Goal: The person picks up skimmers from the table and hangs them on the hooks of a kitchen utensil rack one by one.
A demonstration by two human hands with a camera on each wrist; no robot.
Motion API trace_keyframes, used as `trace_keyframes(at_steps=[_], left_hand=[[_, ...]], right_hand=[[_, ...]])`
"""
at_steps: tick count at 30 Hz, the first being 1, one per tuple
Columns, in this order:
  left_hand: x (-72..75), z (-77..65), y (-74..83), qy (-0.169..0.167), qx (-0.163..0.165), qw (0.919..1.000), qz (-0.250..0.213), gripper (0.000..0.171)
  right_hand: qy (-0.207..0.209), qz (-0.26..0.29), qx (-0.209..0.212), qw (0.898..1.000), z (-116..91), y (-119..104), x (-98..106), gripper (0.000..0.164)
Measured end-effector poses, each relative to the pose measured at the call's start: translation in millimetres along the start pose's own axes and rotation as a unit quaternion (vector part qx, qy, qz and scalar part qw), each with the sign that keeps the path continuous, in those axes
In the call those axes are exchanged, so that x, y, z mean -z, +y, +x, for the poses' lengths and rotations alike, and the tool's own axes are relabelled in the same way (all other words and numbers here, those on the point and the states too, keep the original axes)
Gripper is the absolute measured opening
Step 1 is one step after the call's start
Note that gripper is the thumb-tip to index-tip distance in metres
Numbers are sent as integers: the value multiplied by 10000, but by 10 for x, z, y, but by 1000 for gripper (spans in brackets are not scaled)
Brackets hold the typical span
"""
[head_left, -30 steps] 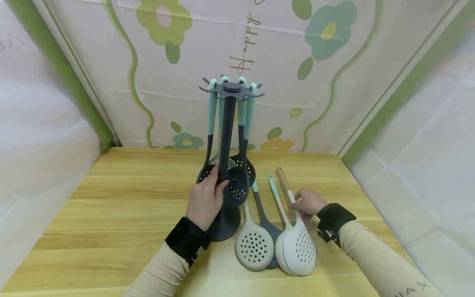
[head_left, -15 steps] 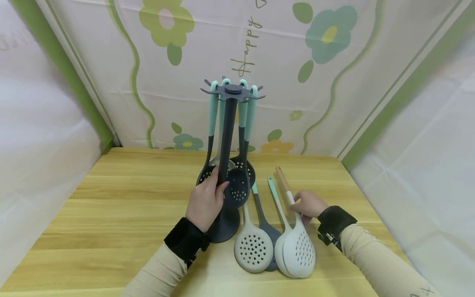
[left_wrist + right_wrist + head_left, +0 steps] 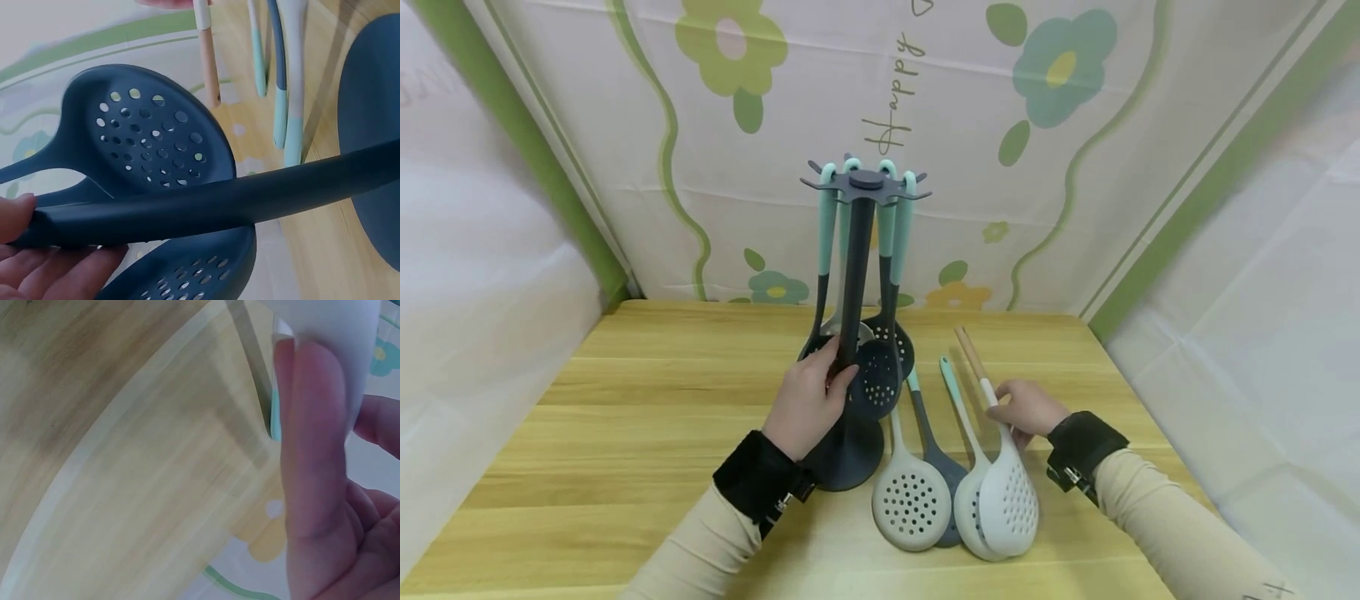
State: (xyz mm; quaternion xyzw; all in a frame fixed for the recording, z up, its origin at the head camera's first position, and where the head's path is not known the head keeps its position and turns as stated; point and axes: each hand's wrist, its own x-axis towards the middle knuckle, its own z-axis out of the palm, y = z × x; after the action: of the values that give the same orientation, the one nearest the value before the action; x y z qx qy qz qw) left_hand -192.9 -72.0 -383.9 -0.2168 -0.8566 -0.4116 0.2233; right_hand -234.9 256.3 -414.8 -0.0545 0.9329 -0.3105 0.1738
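Note:
My left hand (image 3: 805,404) grips the black post (image 3: 855,275) of an upright utensil stand, its thumb and fingers around the lower part. Several skimmers with mint handles hang from the hooks at its top, among them a dark one (image 3: 877,383) in front of the post. To the right, my right hand (image 3: 1032,408) pinches the neck of a white skimmer (image 3: 1009,508) with a wooden handle end. Its perforated head overlaps a cream skimmer (image 3: 967,521) with a mint handle. In the right wrist view, fingers (image 3: 315,425) press along the white neck.
Left of these lies a light grey skimmer (image 3: 912,504), partly covering a dark skimmer (image 3: 934,458) on the wooden table (image 3: 625,417). The stand's round base (image 3: 850,458) is close to them. A flower-printed cloth (image 3: 850,83) hangs behind the table.
The white skimmer has tilted slightly in my right hand, its handle end rising and its head turning, showing more of the cream skimmer beneath. My left hand still grips the post.

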Motion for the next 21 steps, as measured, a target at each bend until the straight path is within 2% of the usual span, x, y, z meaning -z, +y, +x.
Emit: trace_keyframes(at_steps=[6, 12, 21], left_hand=[[11, 22, -23, -115, -88, 9991, -392, 35], [16, 49, -51, -171, -226, 9981, -545, 28], [-29, 46, -84, 146, -356, 9981, -475, 28]], right_hand=[[25, -9, 43, 10000, -22, -38, 32, 43], [94, 55, 113, 9999, -35, -49, 52, 42], [55, 25, 158, 9999, -45, -53, 67, 37]])
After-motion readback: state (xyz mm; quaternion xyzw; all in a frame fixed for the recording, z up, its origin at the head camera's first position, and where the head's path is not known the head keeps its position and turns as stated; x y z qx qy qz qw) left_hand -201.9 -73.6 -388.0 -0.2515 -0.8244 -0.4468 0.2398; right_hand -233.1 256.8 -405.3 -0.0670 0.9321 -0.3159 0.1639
